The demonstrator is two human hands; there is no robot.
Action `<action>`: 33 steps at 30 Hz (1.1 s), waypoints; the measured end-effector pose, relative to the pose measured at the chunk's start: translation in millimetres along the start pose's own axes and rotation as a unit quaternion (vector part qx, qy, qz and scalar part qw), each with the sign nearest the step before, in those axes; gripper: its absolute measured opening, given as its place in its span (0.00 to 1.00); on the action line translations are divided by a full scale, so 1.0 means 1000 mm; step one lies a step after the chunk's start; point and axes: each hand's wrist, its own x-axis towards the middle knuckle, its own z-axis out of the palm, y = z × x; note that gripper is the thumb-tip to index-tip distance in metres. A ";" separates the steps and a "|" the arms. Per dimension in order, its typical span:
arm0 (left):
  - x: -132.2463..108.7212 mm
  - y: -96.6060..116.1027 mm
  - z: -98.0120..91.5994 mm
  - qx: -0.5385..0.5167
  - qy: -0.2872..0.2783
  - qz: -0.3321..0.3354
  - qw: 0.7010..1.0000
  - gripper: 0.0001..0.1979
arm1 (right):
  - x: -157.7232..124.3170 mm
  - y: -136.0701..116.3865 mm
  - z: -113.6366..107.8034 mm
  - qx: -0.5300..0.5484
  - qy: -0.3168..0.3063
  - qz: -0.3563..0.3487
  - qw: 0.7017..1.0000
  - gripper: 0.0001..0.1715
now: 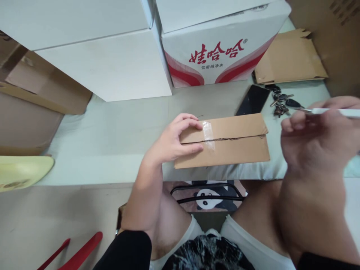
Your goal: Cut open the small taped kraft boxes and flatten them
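A small brown cardboard box (239,144) lies near the table's front edge. Its top seam runs lengthwise, with a short strip of clear tape (208,132) across it towards the left. My left hand (180,137) grips the box's left end, thumb on the near flap and fingers on the far one. Raised to the right of the box, apart from it, my right hand (320,131) is closed around a slim white tool (350,112) with a thin metal tip pointing left. That hand is slightly blurred.
Behind the box are a black phone (253,99) and a bunch of keys (281,100). A flattened carton (289,58), a white-and-red water carton (208,52) and large white boxes (107,67) stand farther back. Brown cartons (42,82) and a yellow-green curved object (25,170) are on the left.
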 end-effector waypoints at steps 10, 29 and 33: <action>0.009 0.002 0.015 0.000 -0.008 0.034 0.999 0.19 | -0.048 -0.041 0.014 -0.291 -0.274 0.055 0.915 0.04; 0.010 -0.006 0.017 0.017 0.003 0.082 0.996 0.11 | -0.052 -0.036 0.020 -0.350 -0.344 0.032 0.871 0.01; 0.010 -0.004 0.017 0.014 0.007 0.079 0.997 0.11 | -0.051 -0.036 0.017 -0.350 -0.354 0.013 0.867 0.02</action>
